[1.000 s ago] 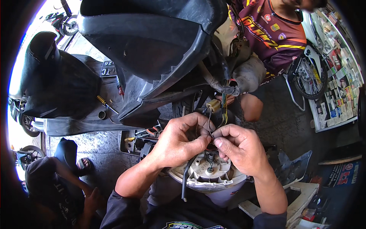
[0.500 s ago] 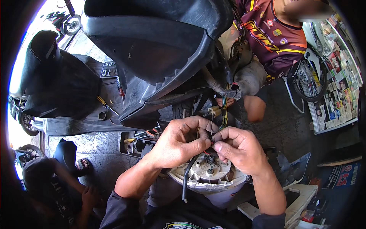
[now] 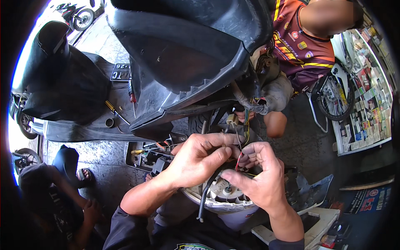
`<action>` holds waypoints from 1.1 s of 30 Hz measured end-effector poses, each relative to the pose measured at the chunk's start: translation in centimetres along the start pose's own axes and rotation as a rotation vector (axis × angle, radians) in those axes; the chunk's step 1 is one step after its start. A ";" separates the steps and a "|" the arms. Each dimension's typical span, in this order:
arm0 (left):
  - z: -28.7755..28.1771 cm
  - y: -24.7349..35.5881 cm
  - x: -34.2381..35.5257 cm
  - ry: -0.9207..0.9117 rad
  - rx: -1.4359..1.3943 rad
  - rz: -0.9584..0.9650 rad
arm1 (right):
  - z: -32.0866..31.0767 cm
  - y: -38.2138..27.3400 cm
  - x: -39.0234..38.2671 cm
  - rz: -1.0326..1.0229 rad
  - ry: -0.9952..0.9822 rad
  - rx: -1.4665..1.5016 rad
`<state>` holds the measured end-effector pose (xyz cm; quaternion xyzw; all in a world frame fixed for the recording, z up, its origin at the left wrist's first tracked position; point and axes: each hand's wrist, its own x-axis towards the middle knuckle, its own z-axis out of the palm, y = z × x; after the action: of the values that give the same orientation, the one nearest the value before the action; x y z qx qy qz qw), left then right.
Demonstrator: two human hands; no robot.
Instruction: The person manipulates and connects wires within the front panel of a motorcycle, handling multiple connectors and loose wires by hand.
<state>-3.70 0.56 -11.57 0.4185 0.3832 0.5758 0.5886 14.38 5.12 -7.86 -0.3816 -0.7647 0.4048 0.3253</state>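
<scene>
My left hand is closed, thumb against forefinger, pinching a thin wire whose end is hidden by the fingers. Just to its right, my right hand has its thumb spread away from its curled fingers. A thin red wire runs between the two hands, near the right fingertips. Below them lies a pale lamp housing with its back side up. A black sleeved cable hangs down beside my left wrist. Beyond my fingers are a cream connector and a bundle of coloured wires.
A black scooter body looms ahead, with screwdrivers on its footboard. A tool tray sits at left on the floor. Another person is close at far right; a second one sits at left.
My right thumb has parted from the fingers and dropped lower, exposing more red wire. My left hand keeps its pinch. The view has shifted slightly.
</scene>
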 end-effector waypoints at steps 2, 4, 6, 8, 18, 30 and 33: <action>-0.2 -0.5 0.0 0.019 0.120 0.074 | 0.0 0.0 -0.1 0.009 0.025 -0.080; -0.5 -1.1 0.1 0.047 0.226 0.179 | -0.6 0.5 -0.3 0.030 0.032 -0.070; 0.1 -1.2 0.0 0.043 0.217 0.147 | -1.3 0.3 -0.5 0.089 -0.008 0.025; 0.8 0.0 -0.2 -0.025 0.221 0.035 | -2.0 0.2 -0.4 0.181 -0.041 0.155; 0.4 -0.6 0.3 -0.126 0.190 0.019 | -1.0 1.2 -0.2 0.219 0.047 0.080; -0.8 -1.5 0.6 -0.193 0.044 0.003 | -0.2 1.6 0.1 0.236 0.080 0.082; -0.9 -1.7 0.6 -0.186 0.058 0.033 | -0.4 1.8 0.1 0.186 0.080 0.088</action>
<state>-3.89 1.22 -13.48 0.4934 0.3365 0.5326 0.5997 15.21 6.06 -9.24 -0.4521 -0.6939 0.4508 0.3329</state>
